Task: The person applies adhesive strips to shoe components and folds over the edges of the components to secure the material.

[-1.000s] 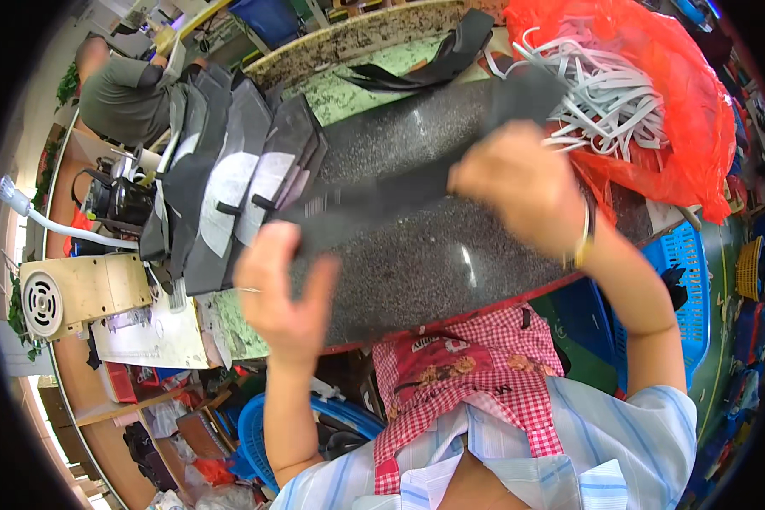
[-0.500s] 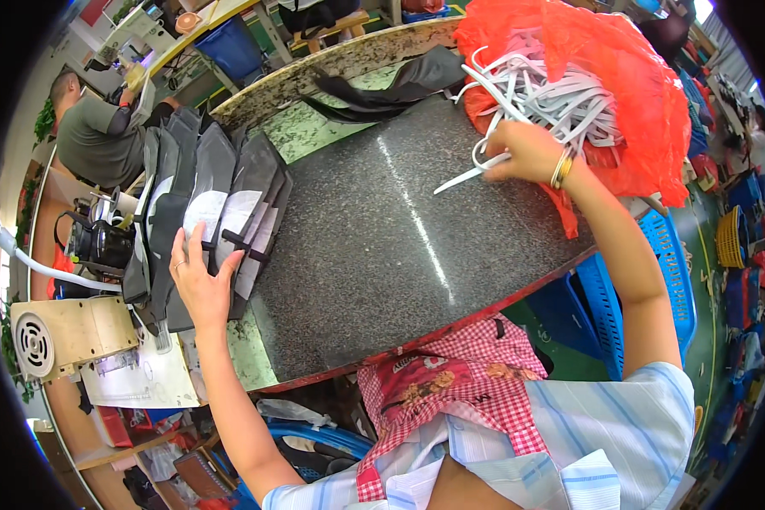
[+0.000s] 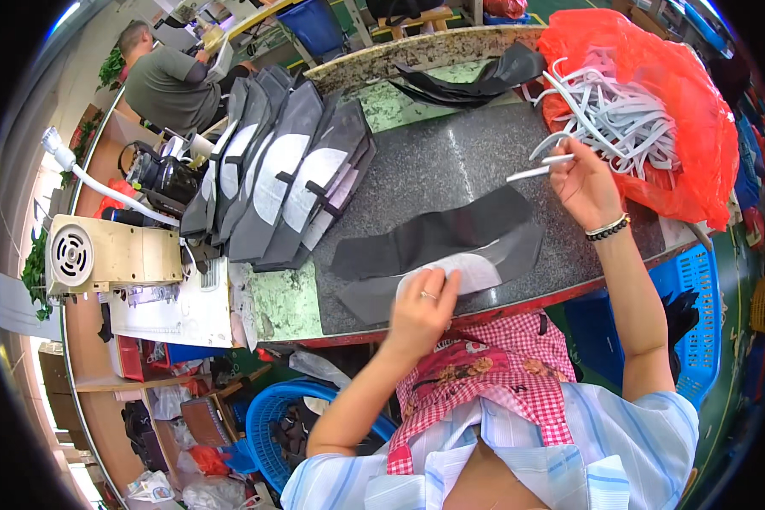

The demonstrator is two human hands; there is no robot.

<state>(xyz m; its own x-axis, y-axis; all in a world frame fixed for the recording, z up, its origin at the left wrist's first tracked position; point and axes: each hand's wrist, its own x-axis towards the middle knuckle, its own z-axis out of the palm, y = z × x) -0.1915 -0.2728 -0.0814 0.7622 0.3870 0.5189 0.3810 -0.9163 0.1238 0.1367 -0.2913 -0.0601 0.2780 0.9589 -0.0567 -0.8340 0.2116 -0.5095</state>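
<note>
A dark grey cut piece with a black upper part [image 3: 450, 229] and a white rounded patch [image 3: 476, 272] lies on the dark speckled worktop in front of me. My left hand [image 3: 425, 302] rests on its near side, fingers apart over the white patch. Above the right part of the worktop, my right hand [image 3: 582, 183] pinches a narrow white strip [image 3: 529, 174], whose end sticks out to the left. Just beyond that hand, a tangle of white strips [image 3: 625, 119] fills an open red plastic bag [image 3: 705, 140].
Overlapping dark pieces with white patches [image 3: 285, 170] are piled on the left. More black pieces [image 3: 476, 78] lie by the far raised rim. A beige machine [image 3: 115, 252] stands at left. Blue baskets [image 3: 268, 416] sit below the worktop on both sides. Farther off, a person [image 3: 174, 89] sits.
My left hand has moved from the pile to the near middle, and a dark piece now lies there. My right hand has drawn nearer with the white strip. The view has shifted.
</note>
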